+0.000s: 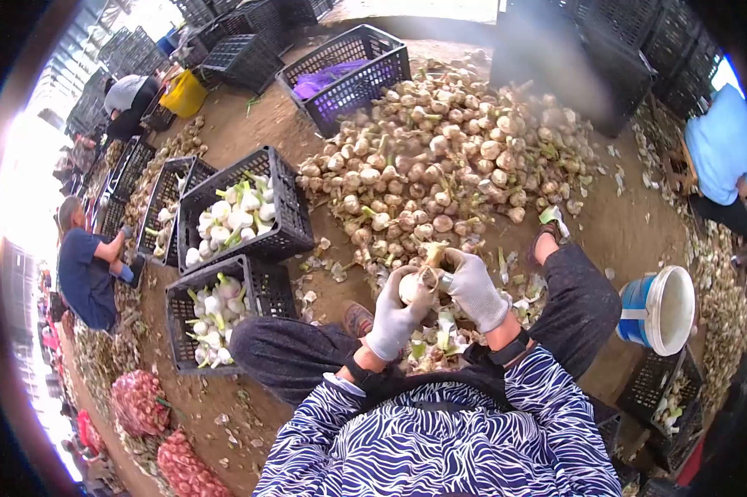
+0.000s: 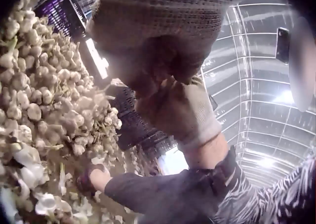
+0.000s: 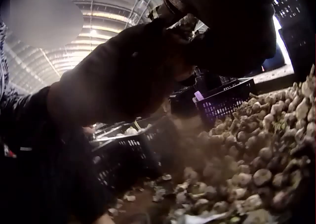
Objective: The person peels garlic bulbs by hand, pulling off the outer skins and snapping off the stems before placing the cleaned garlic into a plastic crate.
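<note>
Seated on the ground, I hold one white garlic bulb (image 1: 413, 286) in front of me with both gloved hands. My left hand (image 1: 397, 311) curls round the bulb from below. My right hand (image 1: 470, 282) pinches its top, where a pale stem stub sticks up. A large heap of unpeeled garlic (image 1: 448, 157) lies just beyond my hands. In the left wrist view the right glove (image 2: 180, 112) fills the middle, with the heap of garlic (image 2: 39, 95) at the left. The right wrist view shows the left glove (image 3: 123, 70) dark and close, the bulb hidden.
Two black crates of cleaned white garlic (image 1: 241, 215) (image 1: 216, 319) stand at my left. Peelings (image 1: 440, 335) lie between my legs. A blue and white bucket (image 1: 659, 311) sits at my right. Other people (image 1: 84, 273) (image 1: 721, 149) sit nearby among more crates and red mesh sacks (image 1: 142, 402).
</note>
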`<state>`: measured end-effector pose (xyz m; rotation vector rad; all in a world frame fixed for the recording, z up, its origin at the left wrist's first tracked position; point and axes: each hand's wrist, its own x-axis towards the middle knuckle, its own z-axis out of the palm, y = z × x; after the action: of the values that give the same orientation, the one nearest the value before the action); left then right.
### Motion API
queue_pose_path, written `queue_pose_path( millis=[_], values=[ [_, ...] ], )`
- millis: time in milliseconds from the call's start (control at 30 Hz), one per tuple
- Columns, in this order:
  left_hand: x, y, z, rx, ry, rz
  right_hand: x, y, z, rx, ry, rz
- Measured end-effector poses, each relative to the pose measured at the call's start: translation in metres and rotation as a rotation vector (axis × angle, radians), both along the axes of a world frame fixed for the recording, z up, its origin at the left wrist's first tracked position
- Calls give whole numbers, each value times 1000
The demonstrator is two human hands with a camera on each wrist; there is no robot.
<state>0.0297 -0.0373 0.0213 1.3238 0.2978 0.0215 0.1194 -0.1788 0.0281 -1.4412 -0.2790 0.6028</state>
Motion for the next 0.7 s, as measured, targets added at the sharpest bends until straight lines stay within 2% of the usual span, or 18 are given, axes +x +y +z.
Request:
queue_pose_path(
  millis=[33,133,167,267,300,400,433,533,567,667,700],
  values=[
    [-5,3,3,-129,38,18,-4,2,-1,58,23,7],
    [-12,13,10,-535,-89,72,-11,-4,3,275,326,83],
    [-11,13,10,-462,-157,111,-4,-7,-28,89,35,146],
    [-12,17,34,-203,-120,72,-10,-14,-11,138,229,57],
    [-13,22,27,-187,-74,13,-11,-14,-10,139,107,58],
    [-8,19,21,170,-197,-13,-16,-4,20,74,-43,109],
    [-11,13,29,61,-190,-24,-14,3,8,74,-216,71],
    [-11,10,31,36,-64,-41,-16,3,15,-115,-191,71],
    [-11,11,29,-85,0,-62,-19,1,22,-18,0,24],
    [-16,17,7,-292,-55,-94,-12,-11,12,97,138,106],
    [-19,14,21,-381,29,-135,-9,-18,15,177,372,160]
  ],
)
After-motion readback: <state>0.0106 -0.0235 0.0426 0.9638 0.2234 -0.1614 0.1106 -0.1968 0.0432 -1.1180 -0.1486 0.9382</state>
